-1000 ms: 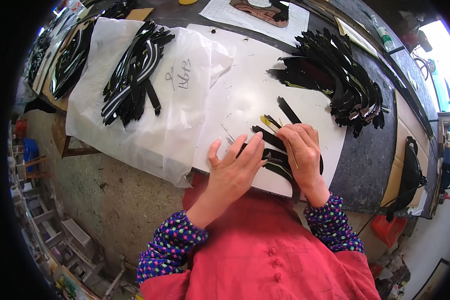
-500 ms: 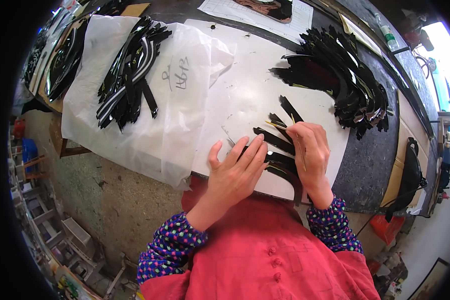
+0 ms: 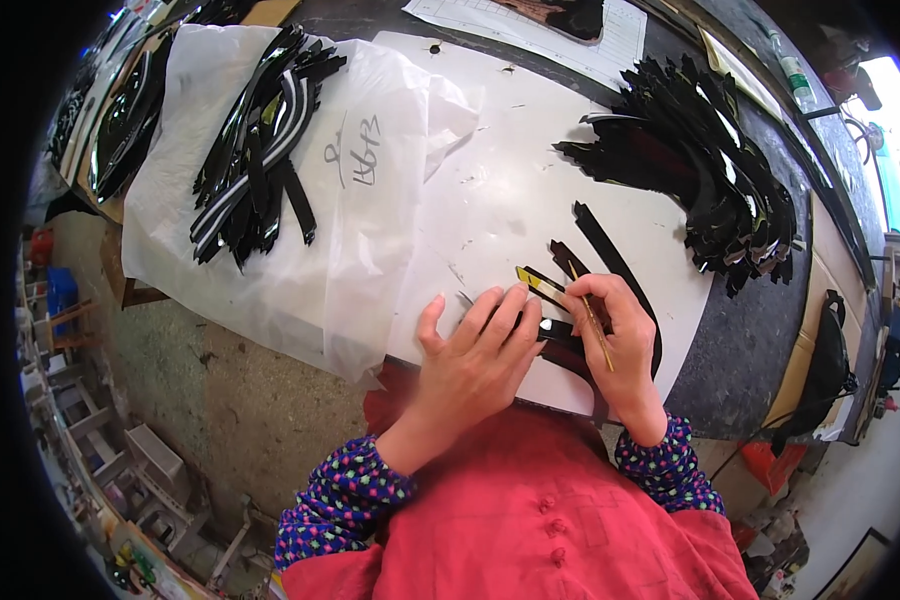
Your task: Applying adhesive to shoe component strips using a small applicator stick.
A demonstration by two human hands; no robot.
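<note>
My left hand [image 3: 473, 355] lies flat with fingers stretched, its fingertips pressing on dark strips at the near edge of the white board. My right hand [image 3: 622, 335] pinches a thin wooden stick [image 3: 592, 320], tilted across the strips. Between the hands lies a short dark strip with a yellow end [image 3: 527, 278]; left fingertips are beside it. Just beyond it is a black strip [image 3: 562, 255], partly hidden by my right fingers. A long curved black strip [image 3: 610, 247] runs past the far side of my right hand. Near the board's edge a curved dark strip [image 3: 567, 358] is partly covered by my left hand.
A large fanned pile of glossy black strips [image 3: 715, 170] sits at the right. On the left, white plastic sheeting [image 3: 370, 230] carries another bundle of black strips [image 3: 255, 160]. A patterned paper sheet [image 3: 620, 40] lies at the back. A bottle [image 3: 798, 82] stands far right.
The strips by my right hand have shifted; a long curved one now lies beyond it. A yellow strip end shows between my hands. The stick now leans the other way, with its top toward the left.
</note>
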